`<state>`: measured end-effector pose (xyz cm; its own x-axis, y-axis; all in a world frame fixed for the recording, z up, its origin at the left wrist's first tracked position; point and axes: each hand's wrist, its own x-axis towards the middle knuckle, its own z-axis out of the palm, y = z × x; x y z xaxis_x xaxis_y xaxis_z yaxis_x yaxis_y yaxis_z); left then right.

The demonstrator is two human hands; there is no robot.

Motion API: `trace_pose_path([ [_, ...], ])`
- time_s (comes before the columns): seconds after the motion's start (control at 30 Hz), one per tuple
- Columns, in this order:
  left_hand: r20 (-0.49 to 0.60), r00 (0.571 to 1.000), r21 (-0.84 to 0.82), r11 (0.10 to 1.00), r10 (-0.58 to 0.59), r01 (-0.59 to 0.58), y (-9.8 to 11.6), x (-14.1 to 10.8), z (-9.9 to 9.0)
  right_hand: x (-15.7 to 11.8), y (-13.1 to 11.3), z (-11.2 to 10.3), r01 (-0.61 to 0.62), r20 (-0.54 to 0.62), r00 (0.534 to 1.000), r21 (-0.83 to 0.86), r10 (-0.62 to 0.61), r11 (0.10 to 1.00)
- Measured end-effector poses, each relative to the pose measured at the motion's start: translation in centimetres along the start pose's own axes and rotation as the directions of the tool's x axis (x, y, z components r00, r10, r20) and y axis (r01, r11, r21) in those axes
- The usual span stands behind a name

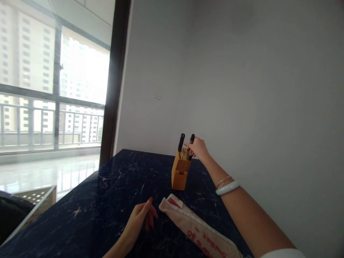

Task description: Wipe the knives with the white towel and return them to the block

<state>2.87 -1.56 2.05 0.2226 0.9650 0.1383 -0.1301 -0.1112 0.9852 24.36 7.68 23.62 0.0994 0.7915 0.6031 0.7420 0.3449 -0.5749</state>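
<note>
A wooden knife block [178, 175] stands upright on the dark blue marbled tabletop [129, 175]. One black-handled knife [181, 142] sits in its left side with the handle up. My right hand [199, 147] is at the block's right side, its fingers closed round a second black-handled knife [192, 138]; how deep that blade sits is partly hidden by the fingers. Nearer to me, my left hand [143, 215] hovers over the table, fingers loosely bent and apart, holding nothing. Just right of it lies a folded pinkish cloth [193, 229] with red lettering.
A grey wall [258, 89] rises close behind the table and along its right side. To the left are a dark door frame [114, 86] and a large window [80, 71]. A white perforated container [37, 200] with something black stands at the lower left.
</note>
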Motion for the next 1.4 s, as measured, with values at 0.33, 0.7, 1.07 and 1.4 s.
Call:
trace_pose_path([
  [0.33, 0.012, 1.000, -0.027, 1.000, 0.004, -0.003, -0.1, -0.3, 0.5, -1.7, 3.4, -2.6, 0.014, -0.141, 0.990, 0.099, 0.000, 0.995],
  [0.7, 0.006, 1.000, -0.058, 0.998, -0.002, 0.003, -0.1, 0.2, 0.0, -2.0, 3.3, -1.9, 0.128, -0.141, 0.983, 0.083, -0.115, 0.988],
  [1.07, 0.152, 0.986, -0.216, 0.972, -0.064, 0.097, -0.2, 0.2, 0.7, -9.9, -5.1, -5.6, 0.404, -0.659, 0.747, 0.343, -0.089, 0.848],
  [1.4, 0.160, 0.981, -0.474, 0.864, -0.106, 0.170, -0.2, -0.7, 1.9, -22.8, 2.1, 10.5, 0.033, 0.006, 0.999, 0.424, -0.039, 0.905],
])
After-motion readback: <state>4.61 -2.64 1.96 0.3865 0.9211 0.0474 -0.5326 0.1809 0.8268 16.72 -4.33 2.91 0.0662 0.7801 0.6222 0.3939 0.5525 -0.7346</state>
